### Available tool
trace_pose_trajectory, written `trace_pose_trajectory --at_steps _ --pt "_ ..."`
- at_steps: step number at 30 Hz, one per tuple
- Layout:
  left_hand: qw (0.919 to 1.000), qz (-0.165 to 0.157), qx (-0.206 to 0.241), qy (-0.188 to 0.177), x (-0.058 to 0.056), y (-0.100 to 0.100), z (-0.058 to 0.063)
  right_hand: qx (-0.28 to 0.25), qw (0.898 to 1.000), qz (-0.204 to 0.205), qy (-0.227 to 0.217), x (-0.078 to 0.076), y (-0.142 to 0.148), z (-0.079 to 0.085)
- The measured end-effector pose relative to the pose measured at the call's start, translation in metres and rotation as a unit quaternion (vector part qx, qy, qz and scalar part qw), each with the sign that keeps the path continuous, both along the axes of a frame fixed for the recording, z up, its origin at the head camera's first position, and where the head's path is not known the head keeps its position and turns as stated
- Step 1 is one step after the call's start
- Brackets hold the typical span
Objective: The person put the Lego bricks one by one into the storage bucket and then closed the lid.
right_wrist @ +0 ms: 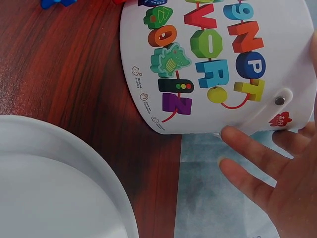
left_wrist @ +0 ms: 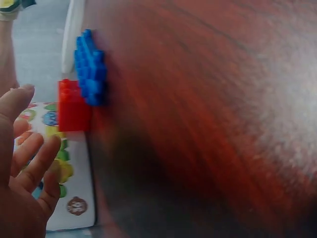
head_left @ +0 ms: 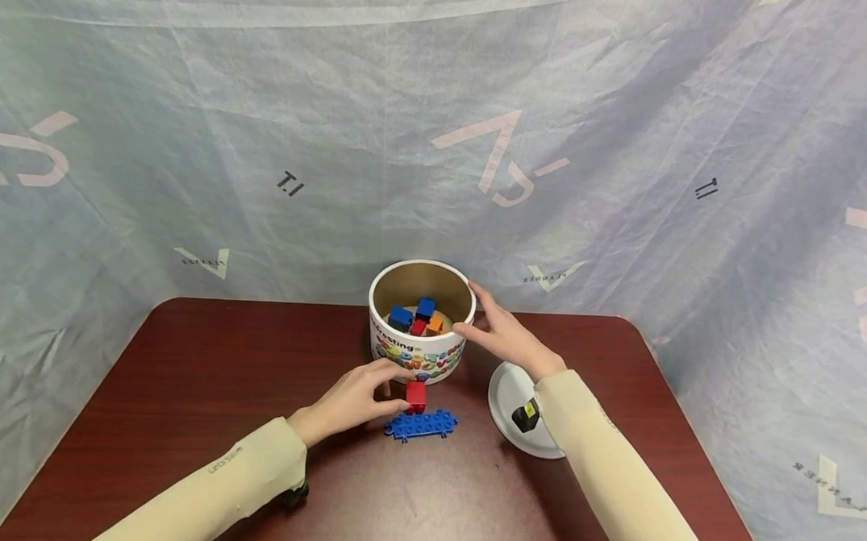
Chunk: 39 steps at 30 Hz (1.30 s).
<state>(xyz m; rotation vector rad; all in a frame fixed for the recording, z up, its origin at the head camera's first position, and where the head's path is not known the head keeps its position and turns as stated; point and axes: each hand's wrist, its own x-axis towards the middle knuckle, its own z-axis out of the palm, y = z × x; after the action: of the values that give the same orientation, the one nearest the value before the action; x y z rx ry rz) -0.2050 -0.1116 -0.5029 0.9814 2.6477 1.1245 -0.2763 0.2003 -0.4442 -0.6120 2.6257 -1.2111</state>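
Note:
My left hand (head_left: 355,392) is beside a red block (head_left: 415,396), thumb and fingers spread apart around its near left side. In the left wrist view a gap shows between the fingertips and this red block (left_wrist: 74,109). A blue studded base plate (head_left: 422,424) lies just in front of the block on the table. My right hand (head_left: 506,334) rests against the right side of a white round bucket (head_left: 419,352), its fingers fairly straight. Colourful letters cover the bucket wall (right_wrist: 218,64) in the right wrist view. Inside lie blue blocks (head_left: 401,317), a red one and an orange block (head_left: 435,325).
A white plate (head_left: 503,407) sits at the right, partly under my right forearm. The dark red wooden table (head_left: 255,359) ends at a grey printed cloth (head_left: 336,177) hanging behind and at both sides. The bucket stands near the table's back edge.

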Motion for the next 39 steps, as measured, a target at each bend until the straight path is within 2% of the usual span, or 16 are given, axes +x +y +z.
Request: trace_pose_trajectory --at_steps 7,18,23,34,39 --pt "0.9997 0.01 -0.011 0.017 -0.003 0.003 -0.015 0.001 1.0 0.0 -0.004 -0.002 0.001 -0.001" --pt "0.9976 0.033 -0.05 0.034 -0.005 0.011 -0.021 0.003 1.0 -0.005 -0.005 -0.003 0.002 -0.001" --pt "0.9956 0.047 -0.062 0.052 -0.003 0.014 -0.026 0.0 1.0 -0.004 -0.006 -0.002 0.002 -0.003" --pt "0.9933 0.054 -0.065 0.079 0.0 0.018 -0.028 0.003 1.0 -0.002 -0.007 0.0 0.002 -0.003" --pt "0.9948 0.048 -0.059 0.067 0.007 0.019 -0.021 0.001 1.0 -0.002 -0.007 0.0 0.001 -0.002"
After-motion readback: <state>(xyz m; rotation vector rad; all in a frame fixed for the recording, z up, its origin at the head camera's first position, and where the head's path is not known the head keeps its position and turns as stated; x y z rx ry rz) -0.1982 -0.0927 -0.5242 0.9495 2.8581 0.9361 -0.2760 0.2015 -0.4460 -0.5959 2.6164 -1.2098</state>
